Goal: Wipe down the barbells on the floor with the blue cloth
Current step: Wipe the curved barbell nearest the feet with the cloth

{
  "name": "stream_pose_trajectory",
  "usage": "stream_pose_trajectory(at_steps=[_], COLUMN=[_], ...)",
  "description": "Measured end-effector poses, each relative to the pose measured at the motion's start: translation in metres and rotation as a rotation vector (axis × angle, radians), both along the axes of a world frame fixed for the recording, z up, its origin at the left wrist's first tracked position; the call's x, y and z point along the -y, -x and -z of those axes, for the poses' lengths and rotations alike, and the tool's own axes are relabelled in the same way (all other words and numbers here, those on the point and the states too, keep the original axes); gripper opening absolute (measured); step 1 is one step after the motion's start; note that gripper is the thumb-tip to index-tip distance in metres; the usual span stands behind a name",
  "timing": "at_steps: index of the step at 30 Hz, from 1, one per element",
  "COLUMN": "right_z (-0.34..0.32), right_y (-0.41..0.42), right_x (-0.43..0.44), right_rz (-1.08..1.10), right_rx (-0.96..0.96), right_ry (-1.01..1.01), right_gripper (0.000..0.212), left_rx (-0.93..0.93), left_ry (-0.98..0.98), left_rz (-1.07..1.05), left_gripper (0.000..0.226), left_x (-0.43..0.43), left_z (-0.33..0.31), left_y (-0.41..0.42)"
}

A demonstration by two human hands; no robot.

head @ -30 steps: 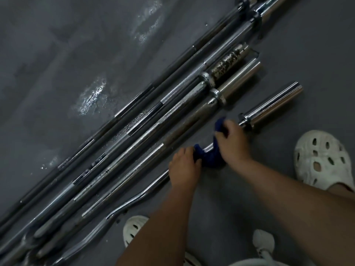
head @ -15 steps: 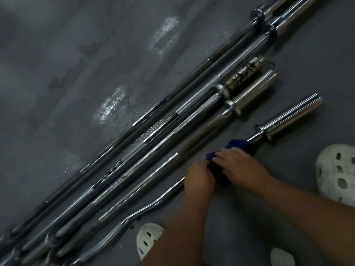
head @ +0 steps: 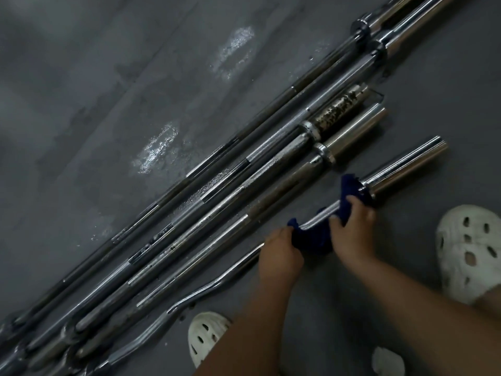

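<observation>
Several barbells (head: 273, 139) are laid side by side on the dark grey floor (head: 108, 109). They run slantwise from the near left to the far right. The one nearest to the person is a curl bar (head: 233, 270) with a bent shaft, and its shiny sleeve (head: 406, 168) points to the far right.

The blue cloth (head: 311, 238) is wrapped on the shaft of this curl bar, just left of the sleeve. One end of it is raised against the collar of the sleeve. A short bright part of the shaft is seen between the two hands, with the cloth lying around it.

The left hand (head: 280, 256) is closed on the left end of the cloth, where the shaft passes under it. The right hand (head: 352, 229) is placed to the right of it. Its fingers are curled over the cloth and the bar, close to the collar. The two hands are near each other but not touching, and both are clamped on the cloth.

On one of the middle bars a rusty, spotted sleeve (head: 336, 111) is seen. Pale shiny patches (head: 157, 147) are seen on the floor to the far left of the bars.

A white clog (head: 471, 256) with holes is seen at the right edge, and another white clog (head: 206, 335) is partly hidden under the left forearm.
</observation>
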State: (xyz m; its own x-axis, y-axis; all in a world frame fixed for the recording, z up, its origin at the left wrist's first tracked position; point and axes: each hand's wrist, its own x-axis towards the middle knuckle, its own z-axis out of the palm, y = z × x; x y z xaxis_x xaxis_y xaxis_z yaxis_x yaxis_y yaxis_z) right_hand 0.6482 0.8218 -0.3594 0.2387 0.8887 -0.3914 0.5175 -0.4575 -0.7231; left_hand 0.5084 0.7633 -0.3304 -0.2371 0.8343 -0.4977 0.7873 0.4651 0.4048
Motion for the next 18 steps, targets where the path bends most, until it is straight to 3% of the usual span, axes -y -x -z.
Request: stream_pose_trajectory(at_steps=[2,8,11,13,16,18], right_z=[0.003,0.002,0.004,0.011,0.006,-0.001], right_y=[0.016,-0.004,0.015,0.002,-0.02,-0.016], right_x=[0.012,-0.012,0.022,0.025,-0.012,-0.021], right_rz=[-0.051,0.054,-0.297,-0.391,-0.103,-0.049], right_rx=[-0.096,-0.133,-0.005,0.039,-0.071,-0.095], right_ry=[0.134,0.034,0.122,0.055,0.041,0.123], right_gripper=[0.064,0.069,0.079,0.077,0.066,0.062], left_rx=[0.019,-0.019,-0.069,-0.105,-0.185,-0.261], left_ry=[0.015,0.056,0.04,0.035,0.026,0.013], left_rz=[0.038,0.115,0.122,0.143,0.195,0.208], left_gripper=[0.054,0.075,0.078,0.083,0.087,0.085], left_x=[0.002,0.009,0.011,0.014,0.014,0.011], left_z=[-0.001,0.006,0.015,0.017,0.022,0.022], left_y=[-0.003,-0.008,-0.012,-0.015,-0.016,-0.018])
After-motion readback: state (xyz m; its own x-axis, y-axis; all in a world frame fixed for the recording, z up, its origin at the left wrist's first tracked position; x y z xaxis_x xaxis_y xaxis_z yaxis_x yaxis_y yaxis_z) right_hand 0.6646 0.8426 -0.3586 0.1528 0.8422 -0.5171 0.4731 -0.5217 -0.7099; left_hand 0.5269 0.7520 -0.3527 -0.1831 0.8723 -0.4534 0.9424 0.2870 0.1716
